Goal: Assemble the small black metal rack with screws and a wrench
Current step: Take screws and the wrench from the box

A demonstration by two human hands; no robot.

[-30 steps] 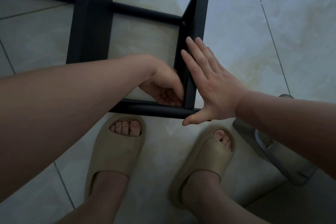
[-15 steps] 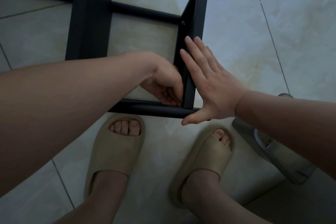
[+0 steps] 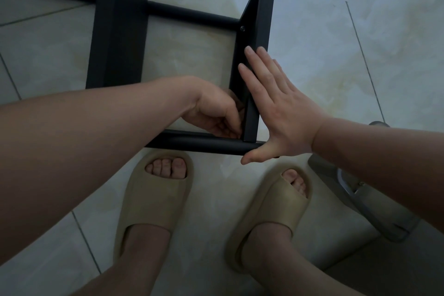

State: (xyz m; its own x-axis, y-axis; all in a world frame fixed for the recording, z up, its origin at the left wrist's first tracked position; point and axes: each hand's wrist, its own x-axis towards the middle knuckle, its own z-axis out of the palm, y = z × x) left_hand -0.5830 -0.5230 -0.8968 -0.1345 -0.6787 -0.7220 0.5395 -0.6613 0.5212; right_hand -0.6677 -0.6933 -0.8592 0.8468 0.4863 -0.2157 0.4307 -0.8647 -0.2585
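Observation:
The black metal rack (image 3: 117, 31) lies on the tiled floor, its tubes and flat panels joined into a frame. A screw head (image 3: 242, 28) shows at the far inner corner of the right panel (image 3: 263, 19). My left hand (image 3: 216, 113) reaches inside the frame to the near corner, where that panel meets the near tube (image 3: 192, 143). Its fingertips are curled and pinched on something small against the panel, apparently a screw, hidden by the fingers. My right hand (image 3: 278, 108) lies flat with straight fingers against the panel's outer face, thumb spread over the tube end.
My two feet in beige sandals (image 3: 156, 199) (image 3: 271, 214) stand just in front of the rack. A grey metal piece (image 3: 374, 209) lies on the floor at the right, under my right forearm. Bare tiles stretch to the right of the rack.
My left hand's fingers have shifted slightly at the near corner, as in a small twist. The right hand and the rack have stayed put.

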